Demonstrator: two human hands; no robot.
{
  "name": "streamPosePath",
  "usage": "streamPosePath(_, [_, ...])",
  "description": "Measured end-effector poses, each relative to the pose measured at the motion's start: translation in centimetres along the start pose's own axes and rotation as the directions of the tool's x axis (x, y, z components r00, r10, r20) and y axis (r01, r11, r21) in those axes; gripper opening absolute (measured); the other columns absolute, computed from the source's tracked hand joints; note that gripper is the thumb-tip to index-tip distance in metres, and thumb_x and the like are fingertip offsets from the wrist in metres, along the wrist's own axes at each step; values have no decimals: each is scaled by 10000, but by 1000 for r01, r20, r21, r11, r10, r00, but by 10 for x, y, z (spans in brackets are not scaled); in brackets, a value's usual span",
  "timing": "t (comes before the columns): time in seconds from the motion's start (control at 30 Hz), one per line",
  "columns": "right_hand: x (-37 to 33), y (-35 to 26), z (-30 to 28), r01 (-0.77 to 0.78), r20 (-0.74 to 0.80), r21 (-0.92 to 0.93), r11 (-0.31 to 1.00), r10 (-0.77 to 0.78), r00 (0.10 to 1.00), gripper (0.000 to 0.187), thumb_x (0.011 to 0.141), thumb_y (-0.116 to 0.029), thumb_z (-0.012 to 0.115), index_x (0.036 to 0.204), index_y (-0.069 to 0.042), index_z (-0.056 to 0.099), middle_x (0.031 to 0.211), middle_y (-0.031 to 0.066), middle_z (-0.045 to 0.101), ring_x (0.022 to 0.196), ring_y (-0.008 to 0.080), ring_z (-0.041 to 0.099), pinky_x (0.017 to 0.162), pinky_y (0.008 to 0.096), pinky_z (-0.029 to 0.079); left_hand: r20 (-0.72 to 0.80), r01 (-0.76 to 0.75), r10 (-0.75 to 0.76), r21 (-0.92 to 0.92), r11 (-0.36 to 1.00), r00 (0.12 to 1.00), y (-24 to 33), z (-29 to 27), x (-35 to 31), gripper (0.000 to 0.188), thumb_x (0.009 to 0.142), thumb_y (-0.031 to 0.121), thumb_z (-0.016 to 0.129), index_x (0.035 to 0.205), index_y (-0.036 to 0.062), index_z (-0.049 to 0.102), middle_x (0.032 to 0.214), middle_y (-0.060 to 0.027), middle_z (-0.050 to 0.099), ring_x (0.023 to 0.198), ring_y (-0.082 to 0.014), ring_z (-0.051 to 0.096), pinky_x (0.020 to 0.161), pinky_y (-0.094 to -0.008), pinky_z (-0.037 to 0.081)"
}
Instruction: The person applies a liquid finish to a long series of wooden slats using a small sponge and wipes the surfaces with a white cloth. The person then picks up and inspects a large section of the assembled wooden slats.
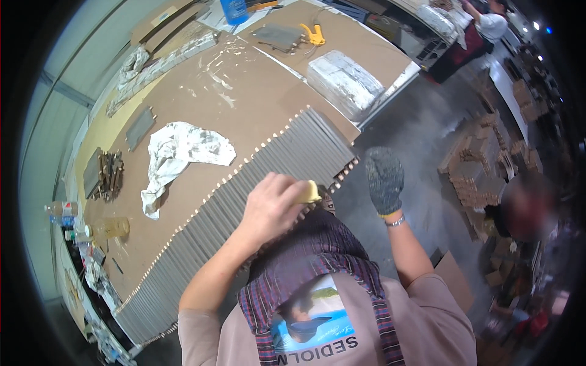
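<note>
A long row of grey slats (268, 177) with pale wooden pegs at their ends stands packed side by side along the near table edge. Over the near side of this row, my bare left hand (271, 204) has its fingers closed on a small yellow pad (312, 193); its exact kind I cannot make out. My right hand (385, 181) wears a dark grey knit glove with a yellow cuff. It is raised to the right of the row, beyond the table edge and apart from the slats. How its fingers are bent does not show.
Brown sheeting covers the table (201, 110). On it lie a stained white cloth (183, 146), a pile of short slats (107, 174), a plastic-wrapped block (345, 82), a yellow air gun (314, 35) and a bottle (113, 229). Wooden parts (482, 165) are stacked at right. Other people are farther off.
</note>
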State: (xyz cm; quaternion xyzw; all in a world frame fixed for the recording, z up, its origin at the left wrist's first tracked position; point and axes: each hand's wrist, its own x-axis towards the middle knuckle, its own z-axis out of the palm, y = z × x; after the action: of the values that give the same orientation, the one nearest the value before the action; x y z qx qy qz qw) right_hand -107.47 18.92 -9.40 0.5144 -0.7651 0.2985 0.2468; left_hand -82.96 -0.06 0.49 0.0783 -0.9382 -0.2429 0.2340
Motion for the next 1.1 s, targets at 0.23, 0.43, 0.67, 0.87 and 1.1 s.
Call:
streamPosePath(0.23, [125,40,55,15,191,548,836,-143,971,166,882,-133,735,1030,-60,713,1023,126,714,1006,352,661,916,457,525,-29,181,-180,245,952,983,-53,18,64,398,737,10,763,1128,79,734,1064,-125,689,952,-339,666,808,-428,574])
streamPosePath(0.43, [158,51,100,175,261,614,770,-407,875,183,864,-180,702,1013,-74,717,1024,128,708,990,341,665,905,470,528,-254,404,-328,363,840,910,-69,4,76,411,692,4,806,1092,56,725,1059,-133,698,951,-354,669,792,-451,567])
streamPosePath(0.67, [155,50,132,264,350,522,811,-486,801,142,832,-134,590,907,-72,692,941,124,652,931,311,628,848,444,511,-67,341,-337,313,887,939,-11,29,83,328,699,-16,765,1018,50,725,1018,-108,693,907,-314,678,771,-420,585])
streamPosePath(0.87, [135,61,156,307,166,611,730,-497,852,214,843,-115,573,1024,-44,663,1068,170,626,1051,347,589,959,466,476,-226,463,-404,444,767,887,-42,-6,99,428,671,-43,783,1080,82,765,1016,-107,699,934,-321,661,813,-422,561])
streamPosePath(1.1, [116,67,165,97,466,630,770,-475,746,449,937,-128,546,1349,46,589,1350,249,600,1280,420,560,1145,535,406,-87,362,-366,470,805,926,-31,14,97,300,731,-11,702,1011,73,771,950,-78,685,852,-288,654,731,-406,558])
